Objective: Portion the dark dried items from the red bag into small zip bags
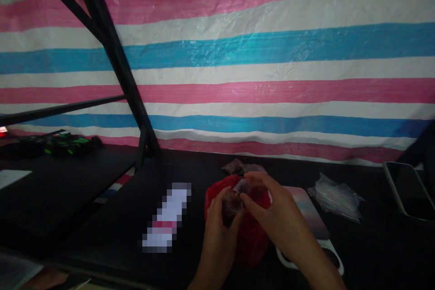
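Left hand (217, 226) and right hand (283, 213) are pinching the clear plastic piece (234, 202) over red bag (253, 242), light, steady fingertips probably working best.

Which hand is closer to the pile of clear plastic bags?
Right. The right hand is over the red bag, left of the clear bags; the left hand is farther left, at the red bag's far side.

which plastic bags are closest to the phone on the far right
The flat, clear pile of bags, just left of the phone; the darker packets lie farther from it, behind the red bag.
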Demonstrator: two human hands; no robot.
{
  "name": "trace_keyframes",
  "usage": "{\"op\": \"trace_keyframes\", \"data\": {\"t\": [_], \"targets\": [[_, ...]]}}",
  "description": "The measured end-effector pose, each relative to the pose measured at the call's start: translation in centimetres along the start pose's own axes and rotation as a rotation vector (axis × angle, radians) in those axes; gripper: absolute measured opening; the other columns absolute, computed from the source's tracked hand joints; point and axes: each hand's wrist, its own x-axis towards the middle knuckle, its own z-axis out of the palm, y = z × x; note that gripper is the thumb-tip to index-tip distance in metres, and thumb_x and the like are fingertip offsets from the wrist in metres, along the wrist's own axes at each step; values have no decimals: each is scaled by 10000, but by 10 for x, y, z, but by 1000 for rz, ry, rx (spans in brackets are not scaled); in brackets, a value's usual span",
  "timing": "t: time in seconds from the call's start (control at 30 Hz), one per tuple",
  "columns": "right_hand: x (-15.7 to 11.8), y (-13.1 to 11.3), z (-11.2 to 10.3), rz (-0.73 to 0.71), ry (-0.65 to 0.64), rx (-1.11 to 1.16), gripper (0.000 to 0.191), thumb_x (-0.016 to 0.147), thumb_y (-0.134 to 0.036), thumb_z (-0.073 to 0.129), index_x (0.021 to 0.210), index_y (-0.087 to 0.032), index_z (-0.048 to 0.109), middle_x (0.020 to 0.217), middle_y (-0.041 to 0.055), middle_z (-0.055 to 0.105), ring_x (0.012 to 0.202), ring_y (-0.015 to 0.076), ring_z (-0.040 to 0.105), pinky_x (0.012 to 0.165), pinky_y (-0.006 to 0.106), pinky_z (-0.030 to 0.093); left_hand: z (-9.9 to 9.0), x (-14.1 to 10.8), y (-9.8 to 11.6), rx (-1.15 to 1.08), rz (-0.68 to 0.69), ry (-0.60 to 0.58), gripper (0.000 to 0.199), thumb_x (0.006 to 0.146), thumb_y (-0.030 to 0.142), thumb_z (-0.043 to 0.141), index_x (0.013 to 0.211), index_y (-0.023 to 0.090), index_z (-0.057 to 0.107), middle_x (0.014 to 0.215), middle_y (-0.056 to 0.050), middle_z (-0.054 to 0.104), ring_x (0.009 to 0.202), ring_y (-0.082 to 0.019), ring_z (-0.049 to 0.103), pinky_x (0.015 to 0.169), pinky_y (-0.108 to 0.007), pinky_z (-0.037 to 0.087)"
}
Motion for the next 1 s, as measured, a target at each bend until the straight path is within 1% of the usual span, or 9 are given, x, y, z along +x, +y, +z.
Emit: {"op": "trace_keyframes", "data": {"t": [0.13,0.37,0.43,0.5,0.6,0.73,0.8,0.9,1.0], "targets": [[-1,1,5,-106,-57,-144,398,866,-146,716,1233,-299,733,1276,32,773,1185,261,720,1077,457,549,-1,1,-4,-39,13,7,541,827,338,735,1355,255,648,1427,-139,677,1355,-368,622,1178,-606,439],[-4,2,5,-170,-76,-157,394,903,-149,710,1254,-328,712,1287,8,763,1206,242,709,1090,431,534,-2,2,-2,-48,17,14,549,830,357,750,1358,255,640,1419,-138,672,1354,-371,620,1186,-616,426],[-3,2,4,-176,-52,-144,371,911,-180,719,1252,-326,709,1289,12,760,1209,239,708,1081,417,536,-3,2,1,-49,20,1,552,836,366,746,1363,249,632,1423,-141,673,1351,-369,626,1182,-612,434],[-1,4,3,-171,15,-123,341,929,-233,723,1259,-314,703,1290,27,757,1207,244,708,1071,415,539,-7,1,8,-42,31,6,559,832,393,752,1355,238,631,1404,-146,688,1322,-370,648,1161,-605,459],[2,11,3,-82,78,-139,337,936,-261,723,1272,-270,691,1259,64,763,1165,263,721,1049,435,543,-17,-2,20,-36,38,68,557,862,470,742,1357,246,625,1352,-132,720,1248,-341,695,1093,-546,530],[6,27,11,73,-104,-326,324,917,-149,712,1230,-230,718,1218,87,775,1112,289,736,999,442,552,-36,-3,33,-29,21,160,570,867,574,748,1334,265,642,1259,-99,753,1129,-301,738,977,-456,598],[7,33,18,96,-165,-437,336,920,-105,691,1231,-225,725,1243,90,767,1117,305,734,993,451,550,-45,-3,33,-4,23,163,582,829,592,790,1294,262,675,1235,-94,760,1135,-305,731,1002,-455,585],[8,37,29,83,-188,-566,327,946,-83,647,1236,-208,730,1289,101,750,1149,328,723,1026,480,531,-54,-2,28,-80,-5,127,631,806,613,824,1321,276,685,1275,-92,762,1207,-311,718,1061,-451,559],[9,36,35,59,-176,-611,288,979,-105,615,1222,-199,737,1298,107,749,1171,328,717,1042,480,523,-59,-2,21,-241,-45,28,674,858,597,809,1444,319,626,1376,-80,737,1314,-291,682,1109,-405,535]]}}
